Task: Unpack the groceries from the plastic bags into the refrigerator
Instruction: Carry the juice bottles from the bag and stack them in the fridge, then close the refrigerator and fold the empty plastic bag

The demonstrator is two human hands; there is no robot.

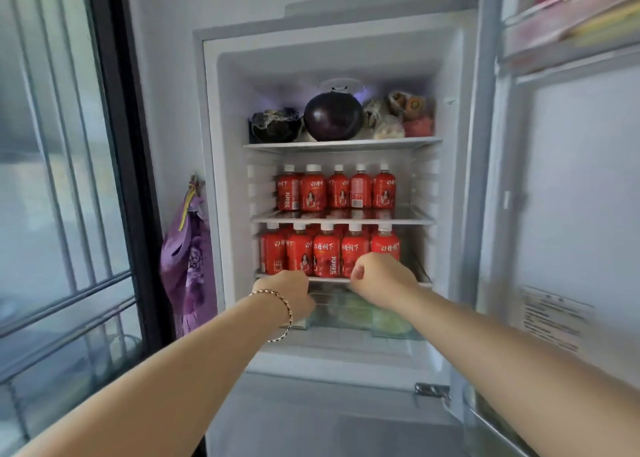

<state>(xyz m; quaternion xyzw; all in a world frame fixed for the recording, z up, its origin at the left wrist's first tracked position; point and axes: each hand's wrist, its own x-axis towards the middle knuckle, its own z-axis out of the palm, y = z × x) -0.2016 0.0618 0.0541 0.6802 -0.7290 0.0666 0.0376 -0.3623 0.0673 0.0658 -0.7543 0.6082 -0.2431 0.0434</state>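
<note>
The refrigerator (221, 179) stands open in front of me. Red juice bottles fill its middle shelf (337, 188) and lower shelf (325, 254). A big dark purple eggplant (333, 116) and wrapped produce lie on the top shelf. Under the lowest shelf sits a clear crisper drawer (349, 313) with green vegetables inside. My left hand (289, 292), with a bracelet on its wrist, curls its fingers over the drawer's upper left edge. My right hand (382, 280) is a closed fist at the lower shelf's front edge, just before the rightmost bottle. I see nothing in it.
The fridge door (561, 197) swings open to the right, its top rack holding flat packets. A purple bag (187, 266) hangs on the wall left of the fridge. A glass door with bars (62, 179) fills the left side. The freezer door (329, 422) below is closed.
</note>
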